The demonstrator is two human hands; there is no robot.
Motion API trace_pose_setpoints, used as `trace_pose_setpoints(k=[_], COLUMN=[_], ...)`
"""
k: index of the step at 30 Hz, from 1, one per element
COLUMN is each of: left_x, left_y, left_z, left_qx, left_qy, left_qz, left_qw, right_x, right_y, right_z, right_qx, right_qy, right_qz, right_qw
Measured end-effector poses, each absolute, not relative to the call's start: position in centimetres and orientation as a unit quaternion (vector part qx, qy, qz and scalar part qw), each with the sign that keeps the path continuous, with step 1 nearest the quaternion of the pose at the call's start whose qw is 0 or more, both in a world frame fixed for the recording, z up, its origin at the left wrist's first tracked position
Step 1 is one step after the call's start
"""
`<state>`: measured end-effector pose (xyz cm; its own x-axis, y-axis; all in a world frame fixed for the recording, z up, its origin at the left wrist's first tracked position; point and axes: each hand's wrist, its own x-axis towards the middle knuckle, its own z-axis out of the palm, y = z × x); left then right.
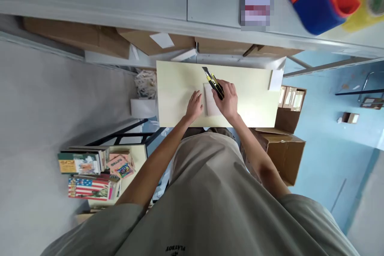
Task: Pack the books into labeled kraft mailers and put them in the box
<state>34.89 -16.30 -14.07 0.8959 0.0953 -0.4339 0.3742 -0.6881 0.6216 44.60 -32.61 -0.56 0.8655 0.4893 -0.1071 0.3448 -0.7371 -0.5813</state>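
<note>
Head view: a yellow-and-black utility knife (pixel 213 82) is gripped in the closed fingers of the right hand (pixel 227 100), blade pointing away. A white packet (pixel 210 106) lies on the desk (pixel 180 88) between both hands — the left hand (pixel 194 106) rests open and flat beside it, holding nothing. Judged risk: a blade slip toward the nearby left hand.

My left hand (pixel 194 106) lies flat on the pale yellow rectangular desk (pixel 177 92), touching the left edge of a small white flat packet (pixel 210 106). My right hand (pixel 228 100) sits on the packet's right side, gripping a yellow-and-black utility knife (pixel 213 82) that points away from me. Right of that hand, below the desk, stand brown cardboard boxes (pixel 285 152); left of my left hand, lower down, lie stacked books (pixel 87 176).
</note>
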Motion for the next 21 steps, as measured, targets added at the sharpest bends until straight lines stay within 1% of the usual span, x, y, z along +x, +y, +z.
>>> trace_pose_setpoints(k=[2, 5, 10, 12, 15, 21], left_x=[34.4, 34.2, 34.4, 34.6, 35.0, 35.6], left_y=[-17.7, -19.4, -19.4, -18.4, -16.3, -12.5], left_z=[-15.9, -17.3, -17.4, -17.1, -16.9, -17.1], left_qx=[0.899, 0.902, 0.903, 0.903, 0.902, 0.909], left_qy=[0.126, 0.143, 0.129, 0.111, 0.082, 0.030], left_qz=[-0.195, -0.181, -0.197, -0.209, -0.202, -0.209], left_qw=[0.371, 0.365, 0.358, 0.360, 0.374, 0.360], right_x=[43.0, 40.8, 38.3, 37.9, 38.1, 39.5], right_y=[-34.0, -35.5, -35.0, -33.9, -31.9, -28.9], right_z=[-2.8, -5.8, -10.1, -11.6, -13.0, -13.6], right_qx=[-0.928, -0.935, -0.943, -0.941, -0.938, -0.939], right_qy=[-0.197, -0.157, -0.106, -0.086, -0.057, -0.054], right_qz=[0.155, 0.183, 0.207, 0.216, 0.237, 0.300], right_qw=[0.275, 0.260, 0.237, 0.244, 0.247, 0.157])
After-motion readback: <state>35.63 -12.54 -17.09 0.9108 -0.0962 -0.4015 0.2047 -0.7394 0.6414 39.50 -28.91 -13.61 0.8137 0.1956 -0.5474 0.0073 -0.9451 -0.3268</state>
